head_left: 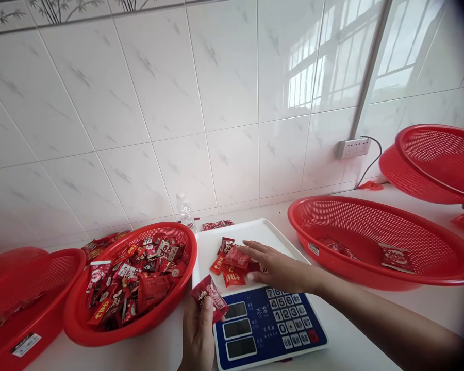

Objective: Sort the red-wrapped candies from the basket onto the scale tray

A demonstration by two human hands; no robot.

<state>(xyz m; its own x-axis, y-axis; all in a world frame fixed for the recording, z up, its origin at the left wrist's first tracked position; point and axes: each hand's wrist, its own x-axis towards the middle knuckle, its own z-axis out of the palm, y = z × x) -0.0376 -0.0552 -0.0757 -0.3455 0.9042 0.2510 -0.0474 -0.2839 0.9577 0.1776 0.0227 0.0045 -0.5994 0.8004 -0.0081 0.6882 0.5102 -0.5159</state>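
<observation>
Hand, left [199, 330], at the scale's near left corner: thumb and fingers clamped on a dark red packet [210, 296], held tilted over the edge of the blue key panel [263, 330]. Thumb lies on the packet's face; fingers behind it mostly hidden.

Right hand [268, 263] reaches in from the right, palm down, over the white tray [263, 229] of the scale. Fingers stretched out, thumb apart from them, nothing clamped. Fingertips at a small heap of red packets [232, 257] lying on the tray; can't tell if they press on it. Part of the heap is under the hand.

Scale sits on a white table [351, 350]. Three dark displays [240, 347] left on the panel, number keys [290, 314] right.

Left of scale: red basket [77, 319] full of mixed packets, mostly red. Another red basket [42, 330] beside it, far left, white label [26, 344] on its side. More packets [100, 245] behind the full one.

Right of scale: wide red basket [355, 237], a few packets [396, 257] on its bottom. Another basket [406, 175] behind, raised.

Clear bottle [184, 208] by the tiled wall [232, 93]; socket strip [353, 148] on the wall at right.
</observation>
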